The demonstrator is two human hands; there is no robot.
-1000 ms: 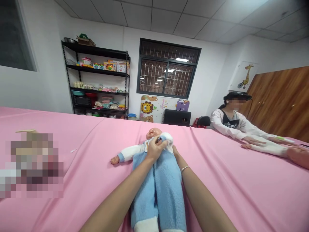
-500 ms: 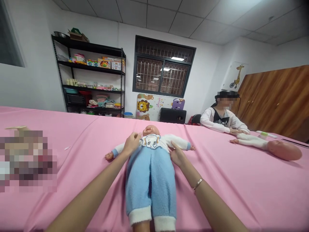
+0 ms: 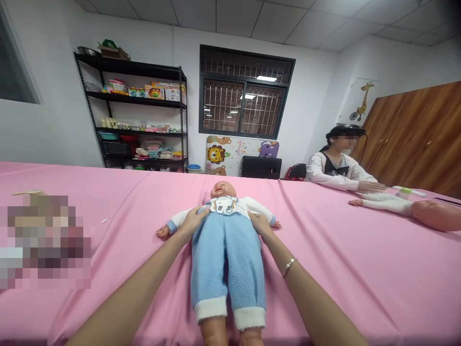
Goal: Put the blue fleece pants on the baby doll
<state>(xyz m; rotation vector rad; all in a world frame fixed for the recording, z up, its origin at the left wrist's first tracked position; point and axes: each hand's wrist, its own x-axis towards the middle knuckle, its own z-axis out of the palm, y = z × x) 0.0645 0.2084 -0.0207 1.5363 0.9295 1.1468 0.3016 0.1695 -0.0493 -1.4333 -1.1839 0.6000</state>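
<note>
A baby doll (image 3: pixel 224 191) lies on its back on the pink cloth (image 3: pixel 144 230), head away from me. It wears a white top with an elephant print and fluffy blue trousers (image 3: pixel 227 259) with white cuffs. My left hand (image 3: pixel 192 220) rests on the doll's left side at the waistband, fingers laid against the fabric. My right hand (image 3: pixel 261 225) presses the other side of the waist in the same way. A thin bracelet (image 3: pixel 289 266) circles my right wrist. Both doll arms stretch out sideways.
Another person (image 3: pixel 336 166) sits at the right end of the table with hands on a second doll (image 3: pixel 406 209). A blurred patch (image 3: pixel 43 240) lies at the left. A black shelf (image 3: pixel 137 120) of toys, a barred window and a wooden cabinet stand behind.
A second ago both hands worked at the doll's chest with one sleeve folded in. Now the doll's arms lie spread and my hands have slid down to its waist.
</note>
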